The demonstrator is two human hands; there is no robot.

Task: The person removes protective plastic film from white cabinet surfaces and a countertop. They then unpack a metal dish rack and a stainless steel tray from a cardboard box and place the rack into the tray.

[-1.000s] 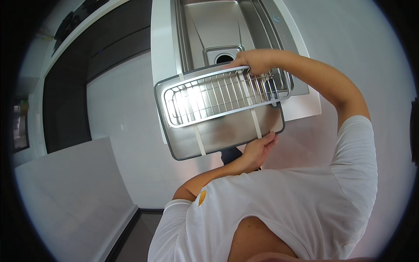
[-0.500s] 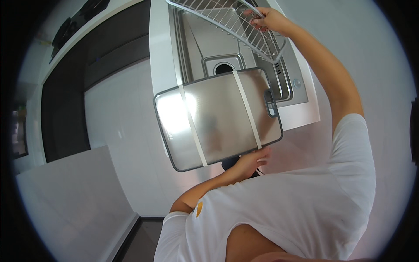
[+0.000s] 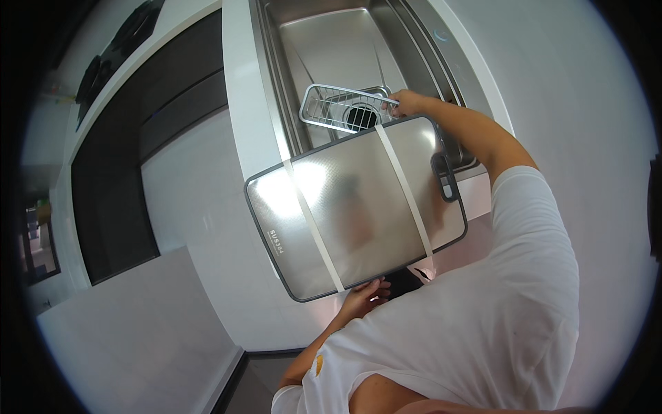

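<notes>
A steel cutting board [image 3: 358,221] with a dark grey rim, a handle slot and two pale bands around it lies across the near end of the sink, tilted. My left hand [image 3: 367,295] is at its lower edge near my shirt, fingers curled against the rim; part of the hand is hidden. Beyond the board, my right hand [image 3: 405,103] grips the right end of a silvery wire basket [image 3: 321,105]. The basket is down inside the steel sink [image 3: 324,41], over the round drain [image 3: 360,119]. The board's upper edge stands just in front of the basket.
White countertop [image 3: 241,90] runs along the sink's left side. Farther left are dark panels [image 3: 186,96] and a black object [image 3: 103,69] on a surface. Below the board, something black [image 3: 403,283] shows beside my shirt.
My right hand has brought the wire basket nearer and lower, from above the sink's far part down over the drain. My left hand has shifted left along the board's lower edge.
</notes>
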